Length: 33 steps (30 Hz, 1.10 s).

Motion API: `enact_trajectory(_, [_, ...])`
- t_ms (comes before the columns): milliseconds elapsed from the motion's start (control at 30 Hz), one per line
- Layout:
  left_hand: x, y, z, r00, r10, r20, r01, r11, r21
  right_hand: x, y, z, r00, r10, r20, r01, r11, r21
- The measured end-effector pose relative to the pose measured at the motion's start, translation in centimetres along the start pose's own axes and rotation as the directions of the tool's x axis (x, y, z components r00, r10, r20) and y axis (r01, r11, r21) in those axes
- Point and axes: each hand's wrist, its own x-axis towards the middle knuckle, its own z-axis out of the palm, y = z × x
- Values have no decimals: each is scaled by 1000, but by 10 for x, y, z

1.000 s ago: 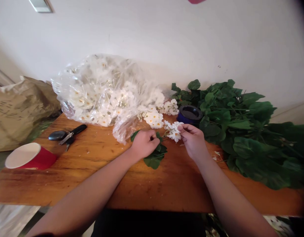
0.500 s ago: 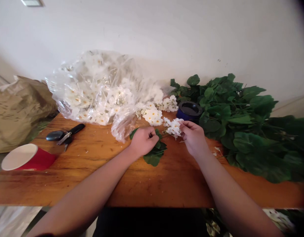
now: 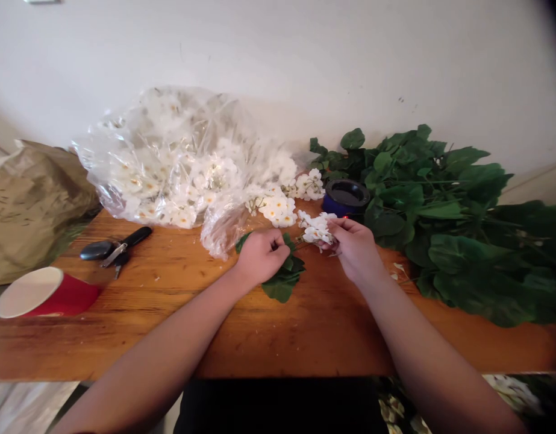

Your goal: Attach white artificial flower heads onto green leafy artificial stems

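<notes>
One white blossom sprig (image 3: 314,230), before the blue pot (image 3: 344,208), pinched between right hand's (image 3: 353,246) fingertips. Left hand (image 3: 262,256): fingers curled nearly closed over green leaves (image 3: 281,286), probably gripping stem. New: red glint (image 3: 346,217) at pot's near side.

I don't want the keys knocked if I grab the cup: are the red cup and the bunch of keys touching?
Apart. The head view shows a strip of wooden table between the red cup and the keys.

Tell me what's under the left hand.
Green leaves poke out from under the left hand, on both sides; whatever its palm and curled fingers cover can't be seen.
</notes>
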Motion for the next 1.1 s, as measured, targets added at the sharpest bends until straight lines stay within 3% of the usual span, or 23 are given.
enact_trajectory(1100, [-1, -1, 1, 1000, 9, 2, -9, 1000, 5, -5, -3, 4, 1000, 16, -5, -16, 1000, -9])
